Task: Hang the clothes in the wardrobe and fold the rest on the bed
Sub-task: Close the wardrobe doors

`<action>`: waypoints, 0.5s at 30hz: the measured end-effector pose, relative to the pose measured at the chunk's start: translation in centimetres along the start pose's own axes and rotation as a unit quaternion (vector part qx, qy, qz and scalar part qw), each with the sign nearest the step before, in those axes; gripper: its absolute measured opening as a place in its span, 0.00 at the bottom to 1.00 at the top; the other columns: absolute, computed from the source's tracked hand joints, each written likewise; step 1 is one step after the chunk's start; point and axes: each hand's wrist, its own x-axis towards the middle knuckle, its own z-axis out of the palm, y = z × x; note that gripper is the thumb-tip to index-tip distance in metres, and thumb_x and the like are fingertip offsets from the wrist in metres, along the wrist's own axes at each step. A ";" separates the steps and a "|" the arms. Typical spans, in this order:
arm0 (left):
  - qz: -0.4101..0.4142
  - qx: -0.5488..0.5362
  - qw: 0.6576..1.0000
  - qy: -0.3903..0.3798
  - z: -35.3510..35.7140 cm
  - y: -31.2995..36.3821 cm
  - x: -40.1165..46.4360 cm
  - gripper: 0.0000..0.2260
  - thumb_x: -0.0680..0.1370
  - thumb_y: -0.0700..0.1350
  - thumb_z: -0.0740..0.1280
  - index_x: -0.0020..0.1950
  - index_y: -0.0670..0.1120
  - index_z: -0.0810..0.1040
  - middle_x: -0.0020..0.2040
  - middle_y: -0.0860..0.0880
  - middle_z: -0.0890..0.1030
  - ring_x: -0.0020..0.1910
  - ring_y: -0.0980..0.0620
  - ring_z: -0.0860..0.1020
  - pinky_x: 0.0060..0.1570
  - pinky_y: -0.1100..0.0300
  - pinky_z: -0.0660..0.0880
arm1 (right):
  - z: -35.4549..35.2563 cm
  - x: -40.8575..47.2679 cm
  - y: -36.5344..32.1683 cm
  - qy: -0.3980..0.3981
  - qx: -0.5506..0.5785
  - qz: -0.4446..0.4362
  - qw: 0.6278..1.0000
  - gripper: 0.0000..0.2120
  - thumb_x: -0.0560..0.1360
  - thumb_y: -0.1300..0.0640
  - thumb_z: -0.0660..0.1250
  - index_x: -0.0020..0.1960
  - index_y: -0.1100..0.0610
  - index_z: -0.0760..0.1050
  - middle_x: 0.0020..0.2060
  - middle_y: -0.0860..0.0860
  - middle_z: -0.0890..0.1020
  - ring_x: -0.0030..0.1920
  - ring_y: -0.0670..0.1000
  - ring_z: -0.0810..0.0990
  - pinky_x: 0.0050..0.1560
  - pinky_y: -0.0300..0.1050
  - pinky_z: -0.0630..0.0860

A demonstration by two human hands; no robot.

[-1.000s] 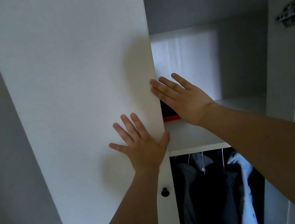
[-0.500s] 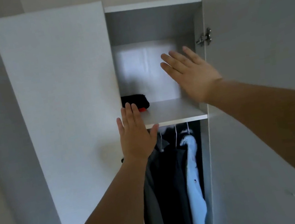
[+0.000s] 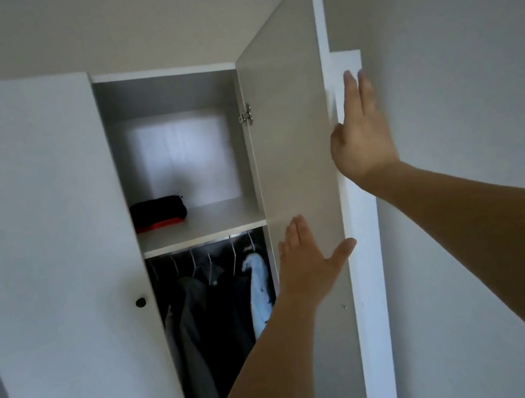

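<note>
**Both hands on the open right door**

Since half a second ago, both of my hands have left the shelf opening and gone across to the right-hand door, and the wardrobe sits farther from me, more of the wall showing around it.

Largest first: the wardrobe (image 3: 164, 76) stands open on its right side, well to the left of my fingertips. Its left door (image 3: 38, 236) is closed. The right door (image 3: 293, 145) swings out toward me, and both my hands are at it.

My right hand (image 3: 360, 137) lies flat along the door's front edge, fingers straight and close together, pointing up, holding nothing; whether the palm presses the edge or just rests there I cannot tell. My left hand (image 3: 306, 261) is below it, open against the door's inner face, fingers together and upright, the thumb spread out toward the edge.

Left of my left fingers, hanging clothes (image 3: 210, 311) fill the lower compartment: dark garments and one pale blue shirt (image 3: 257, 286) nearest my hand. Above them, on the shelf (image 3: 216, 222), a black and red folded item (image 3: 158, 213) rests at the left. Smallest, a dark knob (image 3: 140, 302) on the closed door.
</note>
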 end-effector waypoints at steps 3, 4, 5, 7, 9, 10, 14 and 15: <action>-0.018 0.048 0.999 0.013 2.1 1.5 1.0 0.43 0.76 0.67 0.58 0.79 0.43 0.42 0.79 0.46 0.46 0.78 0.48 0.46 0.76 0.49 0.45 | -0.3 0.4 1.4 -0.069 0.181 0.177 0.965 0.27 0.81 0.60 0.51 0.78 0.55 0.45 0.74 0.53 0.61 0.71 0.55 0.64 0.61 0.41 0.62; -0.017 0.069 0.997 0.022 2.9 1.7 1.5 0.43 0.77 0.66 0.57 0.79 0.42 0.43 0.79 0.45 0.48 0.78 0.47 0.48 0.76 0.49 0.45 | -0.1 0.5 1.7 -0.090 0.215 0.209 0.950 0.26 0.81 0.59 0.50 0.78 0.55 0.47 0.73 0.54 0.64 0.69 0.54 0.66 0.59 0.40 0.62; -0.019 0.083 0.996 0.031 3.4 1.7 1.9 0.42 0.77 0.66 0.57 0.79 0.41 0.43 0.79 0.44 0.50 0.78 0.46 0.49 0.76 0.48 0.46 | 0.2 0.5 2.1 -0.105 0.245 0.229 0.936 0.25 0.81 0.59 0.50 0.77 0.55 0.50 0.71 0.53 0.66 0.67 0.52 0.68 0.58 0.40 0.62; -0.045 0.075 0.995 0.040 4.3 1.3 3.0 0.42 0.78 0.65 0.56 0.78 0.40 0.43 0.78 0.42 0.54 0.77 0.45 0.53 0.75 0.47 0.48 | 1.1 0.3 2.4 -0.123 0.300 0.262 0.909 0.21 0.80 0.61 0.51 0.72 0.54 0.62 0.62 0.50 0.72 0.57 0.50 0.71 0.54 0.40 0.65; -0.078 0.057 0.994 0.045 4.4 0.8 3.6 0.44 0.76 0.67 0.57 0.78 0.40 0.43 0.77 0.41 0.58 0.76 0.44 0.56 0.75 0.45 0.50 | 2.5 0.2 2.3 -0.129 0.313 0.266 0.902 0.15 0.75 0.65 0.51 0.51 0.52 0.73 0.41 0.50 0.72 0.39 0.52 0.67 0.37 0.41 0.64; -0.077 0.066 0.994 0.050 4.4 0.7 3.9 0.46 0.75 0.68 0.58 0.78 0.40 0.44 0.76 0.41 0.60 0.75 0.44 0.58 0.74 0.44 0.50 | 2.8 0.5 2.3 -0.125 0.303 0.272 0.905 0.13 0.73 0.66 0.50 0.44 0.52 0.69 0.36 0.51 0.68 0.36 0.52 0.62 0.33 0.42 0.60; -0.043 0.132 0.987 0.078 4.0 0.4 3.8 0.43 0.74 0.65 0.58 0.78 0.39 0.47 0.75 0.41 0.63 0.74 0.43 0.61 0.74 0.43 0.46 | 2.4 0.8 1.3 -0.115 0.310 0.303 0.894 0.13 0.68 0.67 0.51 0.41 0.54 0.71 0.35 0.54 0.71 0.32 0.50 0.64 0.34 0.39 0.60; -0.048 0.130 0.987 0.082 3.8 0.1 3.5 0.42 0.74 0.64 0.58 0.78 0.39 0.48 0.74 0.41 0.64 0.73 0.43 0.62 0.74 0.44 0.46 | 2.4 0.8 1.3 -0.116 0.321 0.295 0.893 0.13 0.67 0.67 0.51 0.42 0.60 0.73 0.38 0.61 0.76 0.32 0.53 0.69 0.36 0.40 0.61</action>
